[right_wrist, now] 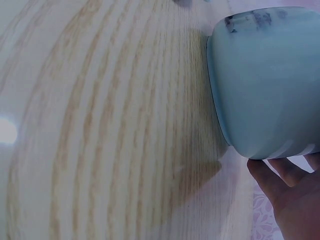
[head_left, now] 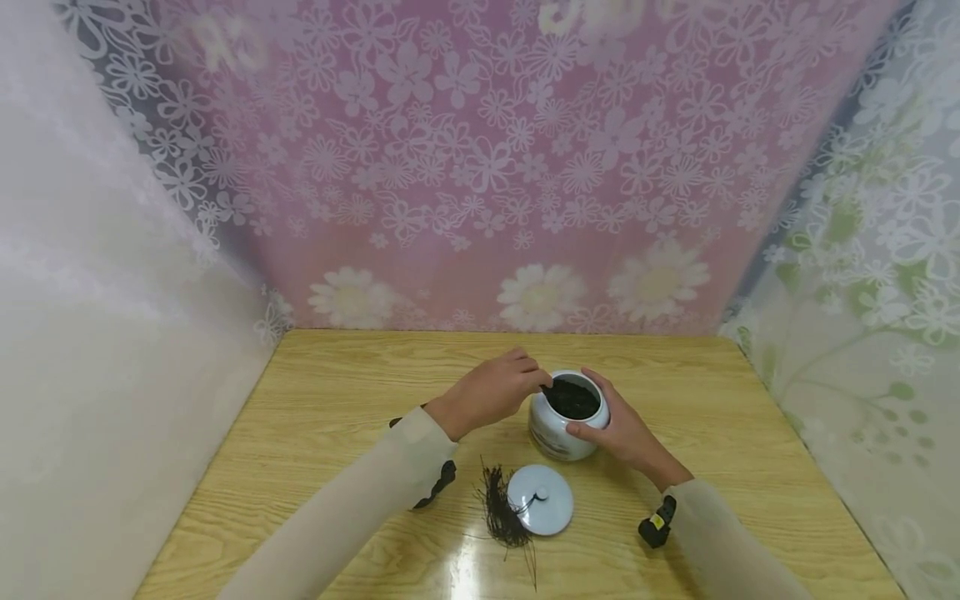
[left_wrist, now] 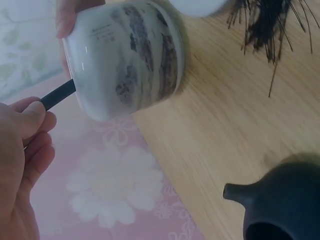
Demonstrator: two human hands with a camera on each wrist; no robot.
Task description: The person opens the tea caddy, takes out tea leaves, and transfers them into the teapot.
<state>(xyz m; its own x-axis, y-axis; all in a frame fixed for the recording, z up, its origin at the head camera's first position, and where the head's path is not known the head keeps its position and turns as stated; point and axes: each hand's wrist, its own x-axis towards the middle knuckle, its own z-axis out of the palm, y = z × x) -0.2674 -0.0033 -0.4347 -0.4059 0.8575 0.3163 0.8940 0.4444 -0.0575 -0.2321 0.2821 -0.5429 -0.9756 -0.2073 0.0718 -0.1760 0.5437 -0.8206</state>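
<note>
A white porcelain jar [head_left: 551,437] with a painted dark landscape stands on the wooden table, its mouth uncovered and dark, loose contents [head_left: 572,398] like tea leaves inside. My right hand [head_left: 618,425] grips the jar from the right, thumb at the near side and fingers round the far side. From the left, my left hand [head_left: 495,390] reaches to the rim. Its thumb and fingers pinch a dark, slim handle [left_wrist: 58,95] whose other end is hidden inside the jar. In front of the jar lies its white knobbed lid [head_left: 546,504].
A tuft of thin dark strands [head_left: 498,507] lies against the lid's left side, one strand crossing it. A dark teapot [left_wrist: 287,200] stands on the table [head_left: 300,400], mostly hidden behind the left arm in the head view. Flowered cloth [head_left: 480,167] hangs at the back and sides.
</note>
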